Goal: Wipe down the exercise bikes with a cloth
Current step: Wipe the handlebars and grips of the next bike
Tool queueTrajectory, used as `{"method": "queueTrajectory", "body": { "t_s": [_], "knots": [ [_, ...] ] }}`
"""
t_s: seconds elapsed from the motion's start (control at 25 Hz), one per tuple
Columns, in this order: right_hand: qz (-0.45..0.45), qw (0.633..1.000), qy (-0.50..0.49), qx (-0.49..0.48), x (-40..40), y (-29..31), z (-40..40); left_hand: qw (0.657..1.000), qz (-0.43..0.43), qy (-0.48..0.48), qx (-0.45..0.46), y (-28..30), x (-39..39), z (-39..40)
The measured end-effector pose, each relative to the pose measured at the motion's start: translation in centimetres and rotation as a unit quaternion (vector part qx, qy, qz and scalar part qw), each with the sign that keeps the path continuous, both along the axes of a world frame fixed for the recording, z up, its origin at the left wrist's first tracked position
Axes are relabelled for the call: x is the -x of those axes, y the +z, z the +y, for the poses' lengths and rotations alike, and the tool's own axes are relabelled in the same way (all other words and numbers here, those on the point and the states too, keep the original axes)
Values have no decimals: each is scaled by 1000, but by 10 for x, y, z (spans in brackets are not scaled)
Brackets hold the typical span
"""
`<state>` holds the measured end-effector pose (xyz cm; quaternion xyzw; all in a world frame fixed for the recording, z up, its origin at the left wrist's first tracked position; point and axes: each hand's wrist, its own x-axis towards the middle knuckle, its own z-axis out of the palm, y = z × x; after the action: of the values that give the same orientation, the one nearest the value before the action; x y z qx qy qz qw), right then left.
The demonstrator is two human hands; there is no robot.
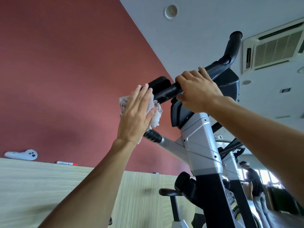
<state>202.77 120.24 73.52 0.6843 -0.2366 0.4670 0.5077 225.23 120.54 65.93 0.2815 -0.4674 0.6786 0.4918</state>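
I look up at a silver and black exercise bike. My left hand lies with straight fingers over a crumpled white cloth and presses it against the left end of the black handlebar. My right hand grips the same handlebar just right of the cloth, fingers curled over the top and thumb below. The bar's far end curves up toward the ceiling. A black adjustment knob sticks out below the cloth.
A red wall fills the left. Below it a pale wood-grain partition carries a white controller and a red marker. Another bike's seat and a standing person are at the lower right. A ceiling vent is at upper right.
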Motion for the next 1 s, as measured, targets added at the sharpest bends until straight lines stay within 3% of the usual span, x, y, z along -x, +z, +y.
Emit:
{"method": "queueTrajectory", "body": {
  "t_s": [0.2, 0.36, 0.64, 0.8, 0.88, 1.0],
  "knots": [
    [21, 998, 55, 5, 1, 14, -6, 986, 64, -127, -83, 11, 0, 42],
    [49, 994, 98, -29, 9, 23, -6, 952, 122, -164, -230, 43, 10, 74],
    [150, 967, 134, -157, 22, 62, 1, 840, 251, -236, -419, 91, 33, 103],
    [262, 920, 118, -267, 50, 85, 12, 781, 260, -231, -518, 145, 47, 113],
    [258, 912, 155, -279, 68, 100, 20, 768, 249, -235, -542, 171, 57, 108],
    [187, 943, 161, -223, 100, 136, 31, 722, 203, -292, -593, 207, 75, 88]
  ]
}}
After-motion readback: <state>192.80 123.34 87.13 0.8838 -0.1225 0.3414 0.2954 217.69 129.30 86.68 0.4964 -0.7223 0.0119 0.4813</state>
